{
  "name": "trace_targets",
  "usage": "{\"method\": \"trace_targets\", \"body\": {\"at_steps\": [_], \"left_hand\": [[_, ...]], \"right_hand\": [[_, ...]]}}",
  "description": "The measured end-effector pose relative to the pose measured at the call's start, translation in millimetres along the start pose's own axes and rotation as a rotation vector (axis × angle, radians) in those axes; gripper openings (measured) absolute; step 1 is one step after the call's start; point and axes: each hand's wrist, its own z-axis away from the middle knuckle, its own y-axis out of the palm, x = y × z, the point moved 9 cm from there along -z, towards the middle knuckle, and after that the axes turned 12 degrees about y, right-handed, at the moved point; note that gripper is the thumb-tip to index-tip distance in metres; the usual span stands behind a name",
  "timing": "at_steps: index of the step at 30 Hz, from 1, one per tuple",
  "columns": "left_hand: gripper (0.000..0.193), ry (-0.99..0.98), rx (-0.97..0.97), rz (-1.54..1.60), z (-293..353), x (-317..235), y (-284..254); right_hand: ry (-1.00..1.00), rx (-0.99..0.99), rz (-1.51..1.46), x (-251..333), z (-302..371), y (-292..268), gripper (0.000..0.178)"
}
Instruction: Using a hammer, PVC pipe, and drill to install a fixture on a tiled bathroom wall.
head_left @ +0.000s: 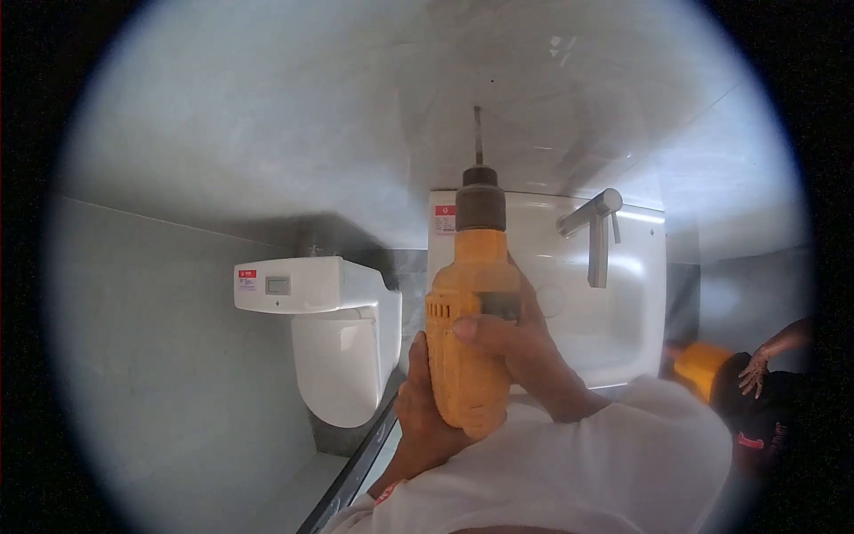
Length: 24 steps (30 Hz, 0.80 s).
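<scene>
A yellow electric drill (467,369) with a dark chuck points away from me at a grey tiled wall (374,116). Its thin bit (479,138) meets the wall with its tip; whether the tip is inside a hole I cannot tell. My left hand (420,414) grips the drill low on its left rear side, fingers partly hidden behind the body. Around the right side is my right hand (527,343), with its thumb across the casing and its other fingers mostly out of sight. A small dark spot (492,81) marks the wall just beyond the bit.
Below the drill, a white washbasin (656,298) stands against the wall, with a metal faucet (594,222). On the left is a white toilet (336,356), beside a dark-edged panel (356,467). Another person's hand (756,372) shows at right near a yellow object (700,367).
</scene>
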Motion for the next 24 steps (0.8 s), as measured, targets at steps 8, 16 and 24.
{"method": "trace_targets", "body": {"at_steps": [8,16,24], "left_hand": [[0.113,0.027,-0.013,-0.019,2.7,1.6,-3.4],[0.107,0.066,-0.081,0.057,-14.7,-10.5,-6.3],[0.094,-0.206,-0.123,0.173,-7.7,-14.7,-26.1]], "right_hand": [[0.001,-0.011,-0.016,-0.9,-1.1,2.4,0.066],[-0.056,-0.031,-0.011,13.0,-0.9,0.9,0.062],[-0.156,0.031,-0.02,-0.5,-9.1,8.1,0.052]]}}
